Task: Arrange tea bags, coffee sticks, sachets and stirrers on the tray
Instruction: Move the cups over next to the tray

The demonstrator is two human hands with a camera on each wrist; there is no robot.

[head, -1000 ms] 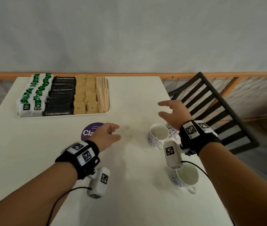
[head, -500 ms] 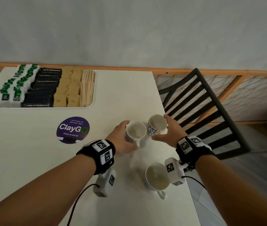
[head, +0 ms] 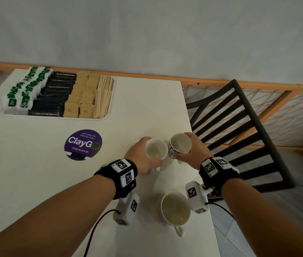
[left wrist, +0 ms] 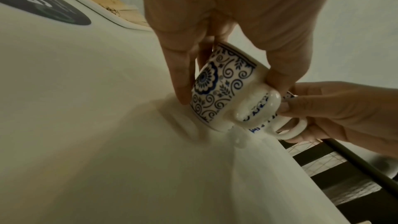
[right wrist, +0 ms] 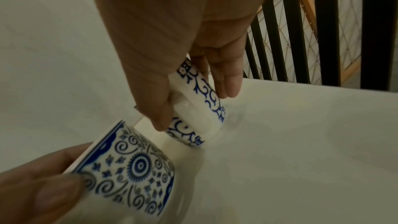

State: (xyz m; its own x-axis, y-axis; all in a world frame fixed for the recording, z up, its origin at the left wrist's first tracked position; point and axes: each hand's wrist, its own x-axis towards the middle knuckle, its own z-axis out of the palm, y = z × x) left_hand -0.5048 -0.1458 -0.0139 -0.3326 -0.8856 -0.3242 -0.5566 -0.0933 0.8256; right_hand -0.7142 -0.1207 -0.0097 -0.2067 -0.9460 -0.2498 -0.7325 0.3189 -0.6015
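White tray [head: 109,108] at the far left of the table [head: 35,173], filled in parallel rows. From left to right: tea bags [head: 26,89] in white wrappers with green tags; black coffee sticks [head: 54,95] with pale lettering; tan paper sachets [head: 80,101]; pale wooden stirrers [head: 103,97] lying lengthwise against the tray's right wall.

Nearer the viewer, on the table, a round purple "ClayGo" sticker [head: 83,144]. To its right, the left hand [head: 141,158] grips a small white cup with a blue floral pattern [left wrist: 219,91], fingers [left wrist: 181,83] and thumb clamped on its sides from above; the cup is tilted, its base edge at the table. Just beside it, the right hand [head: 197,154] grips a second blue-patterned cup [right wrist: 198,108] in the same manner, fingers [right wrist: 228,81] curled round the wall, also tilted. The two cups stand close together, well apart from the tray.

A third, larger white cup [head: 175,208] stands upright near the table's near right edge, handle toward the viewer. Both wrists carry black bands with marker tags. A black slatted chair [head: 239,136] stands to the right of the table, before a wooden rail.
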